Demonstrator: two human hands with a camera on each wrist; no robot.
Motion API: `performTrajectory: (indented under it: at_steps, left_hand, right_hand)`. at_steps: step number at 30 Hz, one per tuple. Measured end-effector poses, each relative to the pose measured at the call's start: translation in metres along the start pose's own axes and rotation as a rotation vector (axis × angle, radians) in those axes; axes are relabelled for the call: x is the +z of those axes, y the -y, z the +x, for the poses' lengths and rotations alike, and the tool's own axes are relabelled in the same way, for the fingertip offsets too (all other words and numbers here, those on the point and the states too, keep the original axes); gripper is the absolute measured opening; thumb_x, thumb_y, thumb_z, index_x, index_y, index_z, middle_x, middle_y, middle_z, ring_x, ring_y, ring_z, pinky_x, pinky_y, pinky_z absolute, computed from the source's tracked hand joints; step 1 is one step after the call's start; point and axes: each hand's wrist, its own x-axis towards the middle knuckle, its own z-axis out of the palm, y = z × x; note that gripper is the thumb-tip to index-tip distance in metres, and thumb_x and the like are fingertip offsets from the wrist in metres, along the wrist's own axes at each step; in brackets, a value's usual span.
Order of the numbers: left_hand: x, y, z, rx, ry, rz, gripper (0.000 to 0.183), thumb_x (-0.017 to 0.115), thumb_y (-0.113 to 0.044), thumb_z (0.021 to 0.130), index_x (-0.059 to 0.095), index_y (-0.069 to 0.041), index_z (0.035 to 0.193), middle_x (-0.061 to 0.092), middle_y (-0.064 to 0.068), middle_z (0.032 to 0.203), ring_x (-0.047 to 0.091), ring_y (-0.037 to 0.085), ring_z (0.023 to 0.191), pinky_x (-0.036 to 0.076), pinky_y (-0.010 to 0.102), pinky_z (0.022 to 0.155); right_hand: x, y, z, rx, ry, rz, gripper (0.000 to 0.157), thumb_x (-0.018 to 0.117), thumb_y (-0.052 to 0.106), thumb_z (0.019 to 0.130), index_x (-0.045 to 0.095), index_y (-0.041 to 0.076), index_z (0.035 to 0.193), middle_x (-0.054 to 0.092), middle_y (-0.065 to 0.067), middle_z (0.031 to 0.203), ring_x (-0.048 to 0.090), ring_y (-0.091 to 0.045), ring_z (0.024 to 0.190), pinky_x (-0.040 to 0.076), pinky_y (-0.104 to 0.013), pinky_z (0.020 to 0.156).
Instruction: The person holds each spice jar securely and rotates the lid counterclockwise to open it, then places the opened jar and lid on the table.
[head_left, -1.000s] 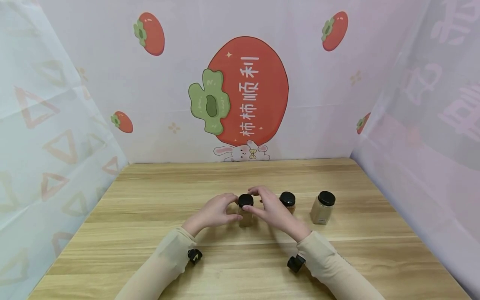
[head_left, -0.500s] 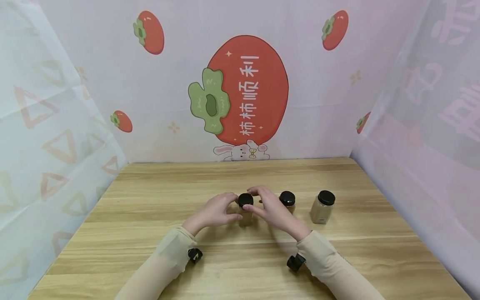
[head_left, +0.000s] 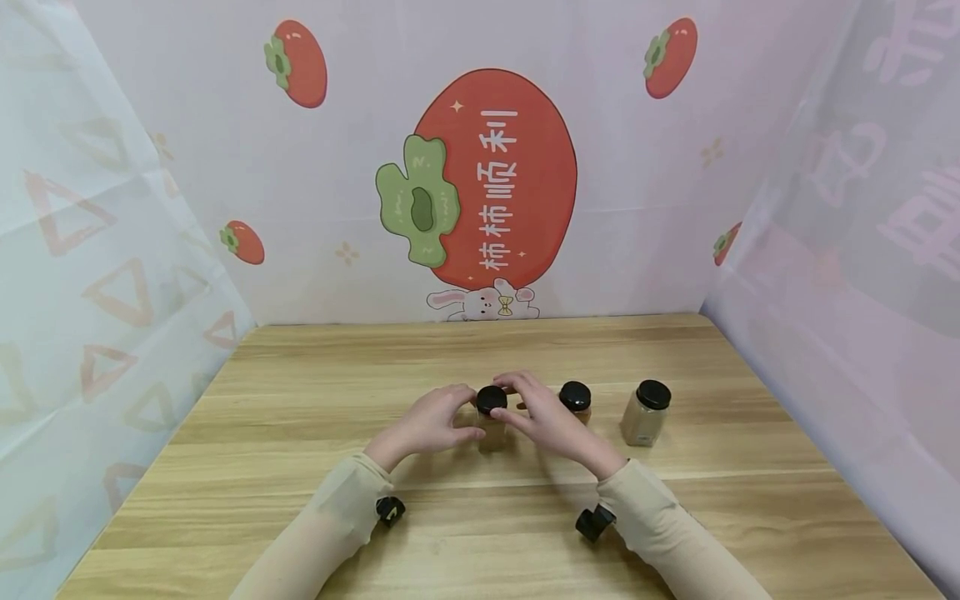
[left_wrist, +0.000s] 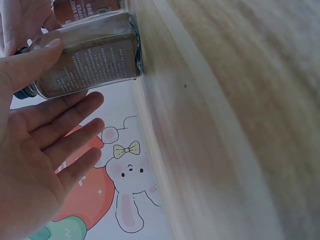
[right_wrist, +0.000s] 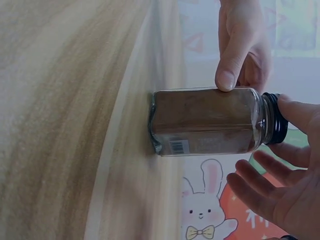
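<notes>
The left hand pinches the side of a jar; the right hand pinches its black lid; the jar stands upright on the desk, midway between the left and right edges, well in from the back edge; an orange jar is part-hidden behind the right hand; a pale jar stands nearer the right edge; stripy wood runs wide to the left edge; a cloth wall with red fruit pictures rises behind.
</notes>
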Motion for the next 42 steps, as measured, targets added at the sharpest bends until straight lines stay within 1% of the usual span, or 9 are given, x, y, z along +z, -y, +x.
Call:
performTrajectory:
  at_steps: [6, 12, 17, 21, 23, 27, 31, 37, 42]
  left_hand:
    - [0.000, -0.001, -0.001, -0.002, 0.003, -0.009, 0.043, 0.071, -0.035, 0.084, 0.060, -0.008, 0.116, 0.064, 0.005, 0.110, 0.061, 0.028, 0.106, 0.048, 0.041, 0.093]
    - [0.001, -0.001, -0.001, -0.010, 0.007, -0.009, 0.045, 0.070, -0.036, 0.084, 0.059, -0.007, 0.117, 0.064, 0.008, 0.112, 0.060, 0.029, 0.107, 0.047, 0.041, 0.094]
    - [0.001, -0.001, -0.002, -0.011, 0.004, -0.018, 0.044, 0.071, -0.035, 0.084, 0.060, -0.007, 0.116, 0.065, 0.007, 0.112, 0.060, 0.028, 0.107, 0.047, 0.041, 0.095]
    - [0.000, -0.001, -0.003, 0.001, -0.008, -0.018, 0.042, 0.072, -0.034, 0.083, 0.060, -0.008, 0.114, 0.065, 0.006, 0.110, 0.061, 0.027, 0.107, 0.047, 0.041, 0.095]
    - [0.000, -0.001, -0.003, 0.009, -0.014, -0.018, 0.041, 0.072, -0.033, 0.083, 0.061, -0.008, 0.114, 0.065, 0.005, 0.110, 0.061, 0.027, 0.106, 0.047, 0.042, 0.095]
    - [0.000, -0.001, -0.003, 0.002, -0.012, -0.016, 0.041, 0.071, -0.034, 0.083, 0.061, -0.009, 0.114, 0.065, 0.005, 0.110, 0.061, 0.027, 0.108, 0.046, 0.041, 0.096]
    - [0.000, -0.002, -0.003, 0.001, -0.012, -0.014, 0.041, 0.072, -0.034, 0.083, 0.061, -0.009, 0.113, 0.065, 0.005, 0.110, 0.061, 0.027, 0.108, 0.046, 0.041, 0.096]
    - [0.000, -0.002, -0.003, 0.000, -0.014, -0.012, 0.042, 0.072, -0.034, 0.082, 0.061, -0.008, 0.113, 0.066, 0.006, 0.110, 0.061, 0.027, 0.108, 0.046, 0.042, 0.096]
    - [0.001, -0.002, -0.002, 0.010, -0.026, -0.024, 0.042, 0.073, -0.032, 0.081, 0.061, -0.007, 0.113, 0.066, 0.008, 0.109, 0.061, 0.028, 0.106, 0.047, 0.043, 0.095]
  right_hand:
    - [-0.003, 0.000, -0.001, -0.018, 0.038, -0.003, 0.043, 0.057, 0.026, 0.095, 0.049, 0.005, 0.132, 0.047, -0.011, 0.133, 0.054, -0.028, 0.118, 0.050, -0.046, 0.089]
    - [-0.004, -0.001, -0.001, -0.007, 0.054, -0.027, 0.044, 0.056, 0.026, 0.096, 0.048, 0.008, 0.135, 0.046, -0.008, 0.135, 0.053, -0.024, 0.119, 0.052, -0.037, 0.086]
    - [-0.003, -0.001, -0.003, 0.023, 0.049, 0.007, 0.052, 0.058, 0.032, 0.094, 0.043, 0.009, 0.139, 0.046, -0.009, 0.136, 0.054, -0.027, 0.120, 0.053, -0.039, 0.085]
    - [-0.001, 0.000, -0.004, 0.049, 0.023, 0.037, 0.060, 0.061, 0.036, 0.092, 0.039, 0.009, 0.141, 0.045, -0.010, 0.138, 0.055, -0.030, 0.118, 0.052, -0.043, 0.089]
    - [0.001, 0.001, -0.004, 0.055, 0.002, 0.038, 0.060, 0.063, 0.034, 0.091, 0.040, 0.009, 0.140, 0.046, -0.011, 0.138, 0.056, -0.030, 0.117, 0.050, -0.047, 0.091]
    - [0.006, 0.002, -0.003, 0.072, -0.048, 0.026, 0.057, 0.066, 0.032, 0.089, 0.044, 0.009, 0.137, 0.049, -0.011, 0.136, 0.058, -0.029, 0.114, 0.051, -0.046, 0.090]
    - [0.010, 0.004, -0.004, 0.107, -0.088, 0.041, 0.055, 0.069, 0.029, 0.087, 0.047, 0.006, 0.133, 0.052, -0.014, 0.132, 0.059, -0.030, 0.112, 0.051, -0.046, 0.088]
    - [0.011, 0.005, -0.005, 0.141, -0.105, 0.048, 0.052, 0.070, 0.026, 0.086, 0.049, 0.005, 0.129, 0.054, -0.013, 0.129, 0.059, -0.030, 0.112, 0.052, -0.046, 0.088]
    - [0.011, 0.003, -0.005, 0.129, -0.107, 0.039, 0.046, 0.070, 0.027, 0.086, 0.053, 0.009, 0.125, 0.056, -0.010, 0.125, 0.061, -0.027, 0.110, 0.053, -0.045, 0.086]
